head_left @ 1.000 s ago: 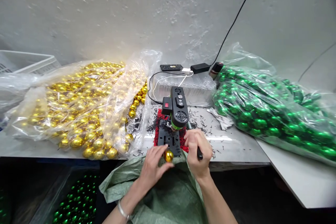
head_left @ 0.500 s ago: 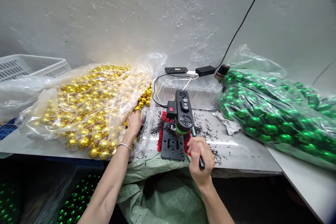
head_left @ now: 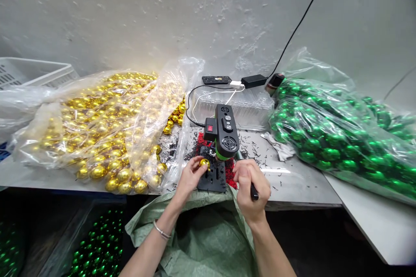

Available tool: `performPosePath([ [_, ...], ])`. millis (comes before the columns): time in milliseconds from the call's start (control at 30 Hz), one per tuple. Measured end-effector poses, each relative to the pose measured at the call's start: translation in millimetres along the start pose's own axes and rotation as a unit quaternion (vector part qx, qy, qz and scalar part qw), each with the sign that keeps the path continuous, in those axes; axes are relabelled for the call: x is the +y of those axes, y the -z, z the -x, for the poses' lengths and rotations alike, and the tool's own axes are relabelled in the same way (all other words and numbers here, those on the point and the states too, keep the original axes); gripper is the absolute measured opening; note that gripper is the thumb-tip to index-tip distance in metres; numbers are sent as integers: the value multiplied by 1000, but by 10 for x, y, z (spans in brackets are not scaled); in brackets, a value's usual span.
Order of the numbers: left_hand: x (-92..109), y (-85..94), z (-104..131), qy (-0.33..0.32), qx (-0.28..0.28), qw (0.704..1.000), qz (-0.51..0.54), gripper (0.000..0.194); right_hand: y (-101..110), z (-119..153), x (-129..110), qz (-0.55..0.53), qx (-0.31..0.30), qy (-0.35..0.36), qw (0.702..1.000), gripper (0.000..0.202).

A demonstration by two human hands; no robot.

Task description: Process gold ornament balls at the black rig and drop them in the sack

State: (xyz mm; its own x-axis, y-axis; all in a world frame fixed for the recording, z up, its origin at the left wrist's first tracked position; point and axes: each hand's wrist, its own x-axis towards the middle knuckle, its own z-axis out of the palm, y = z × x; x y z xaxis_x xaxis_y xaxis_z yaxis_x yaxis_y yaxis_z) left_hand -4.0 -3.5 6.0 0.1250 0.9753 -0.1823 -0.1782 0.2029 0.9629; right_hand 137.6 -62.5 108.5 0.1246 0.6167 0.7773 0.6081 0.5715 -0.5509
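Between its fingertips my left hand (head_left: 191, 176) holds a shiny gold ball (head_left: 204, 163), just over the black slotted base plate (head_left: 212, 177). My right hand (head_left: 251, 186) is wrapped round the black handle (head_left: 254, 192) of the press. The black press head (head_left: 226, 132), with two round vents and a green ring beneath, stands above the plate. Left of it lies a clear plastic bag of gold balls (head_left: 107, 134). A green cloth sack (head_left: 208, 233) hangs open under the table edge.
Green balls (head_left: 331, 134) in clear plastic lie at the right, beside a crumpled white cloth (head_left: 278, 146). Behind the press are a clear plastic pack (head_left: 253, 106), a black adapter (head_left: 254, 81) and a power strip (head_left: 216, 80). Small black bits (head_left: 251, 147) litter the table.
My left hand has moved right from the bag of gold balls to the press, now with a gold ball in its fingers. The right hand stays on the handle. The view has shifted slightly.
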Motion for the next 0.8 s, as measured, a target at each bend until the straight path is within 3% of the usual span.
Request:
performPosePath([
  [200, -283, -104, -11, -138, 53, 955, -259, 35, 9, 46, 12, 16, -17, 10, 1000, 26],
  [500, -363, -154, -31, -249, 49, 901, -351, 29, -1, 119, 53, 13, -20, 22, 999, 25],
  [633, -379, -124, -40, -271, 19, 886, -375, 32, 1, 161, 66, 14, -20, 28, 999, 24],
  [800, -391, -120, -42, -282, 21, 879, -385, 30, -38, 315, 194, 20, -28, 52, 998, 22],
])
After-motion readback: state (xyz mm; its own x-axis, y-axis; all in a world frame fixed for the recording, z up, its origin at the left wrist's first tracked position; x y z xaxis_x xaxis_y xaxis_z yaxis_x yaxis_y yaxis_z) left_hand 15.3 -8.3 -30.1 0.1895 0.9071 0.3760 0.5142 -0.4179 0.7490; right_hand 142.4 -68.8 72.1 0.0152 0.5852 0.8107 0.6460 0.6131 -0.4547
